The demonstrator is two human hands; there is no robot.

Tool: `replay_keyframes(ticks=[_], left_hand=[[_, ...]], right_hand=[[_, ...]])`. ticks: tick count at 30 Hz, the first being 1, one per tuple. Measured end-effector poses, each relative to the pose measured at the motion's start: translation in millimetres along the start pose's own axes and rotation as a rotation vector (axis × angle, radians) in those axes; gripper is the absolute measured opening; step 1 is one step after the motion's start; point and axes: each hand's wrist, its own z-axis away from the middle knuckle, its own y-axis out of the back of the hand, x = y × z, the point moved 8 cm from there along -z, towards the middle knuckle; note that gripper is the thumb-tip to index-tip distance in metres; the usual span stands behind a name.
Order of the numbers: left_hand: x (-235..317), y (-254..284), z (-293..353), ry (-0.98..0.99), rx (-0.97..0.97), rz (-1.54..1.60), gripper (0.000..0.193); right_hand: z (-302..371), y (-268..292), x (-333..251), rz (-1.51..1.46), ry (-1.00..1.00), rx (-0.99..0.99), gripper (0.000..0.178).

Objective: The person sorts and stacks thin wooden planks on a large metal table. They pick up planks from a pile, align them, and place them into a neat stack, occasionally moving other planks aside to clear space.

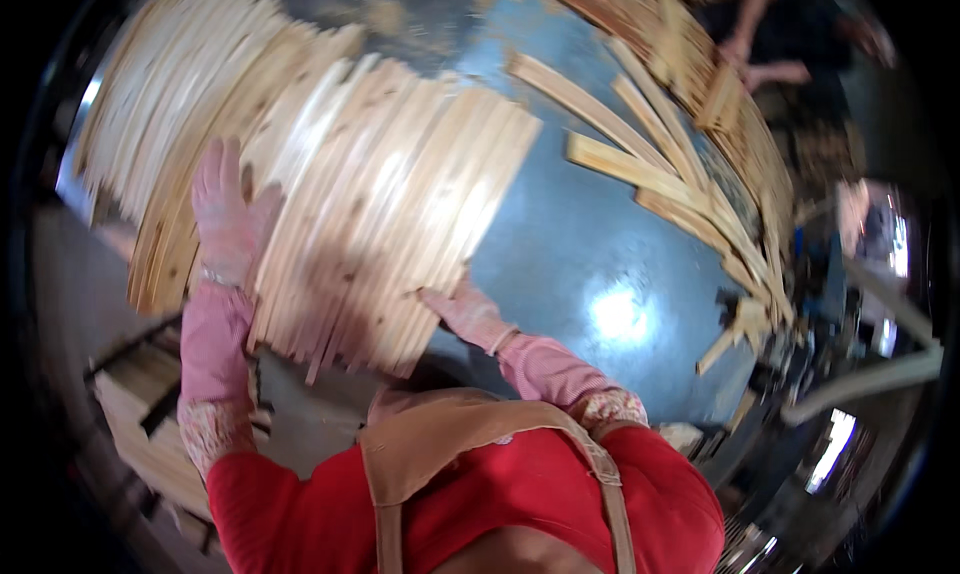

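Many knotty wooden slats (370, 214) lie at the smooth worktop's (545, 264) near edge, left hand (228, 219) spread over them, right hand (472, 317) splayed against their side.

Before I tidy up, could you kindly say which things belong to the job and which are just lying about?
In the job:
wooden strips side by side
left hand and right hand, against them

Apparently lying about:
loose wooden pieces, right
stacked boards, lower left
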Motion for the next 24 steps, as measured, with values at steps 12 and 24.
replay_keyframes(ticks=[12,24], left_hand=[[378.2,-47.4,116.1,-0.399,-0.372,0.803,0.08],[438.1,-105.8,45.6,-0.286,-0.35,0.495,0.072]], right_hand=[[-72.1,370.0,63.9,0.752,0.379,0.791,0.083],[-144.4,478.8,151.7,0.596,0.177,0.9,0.093]])
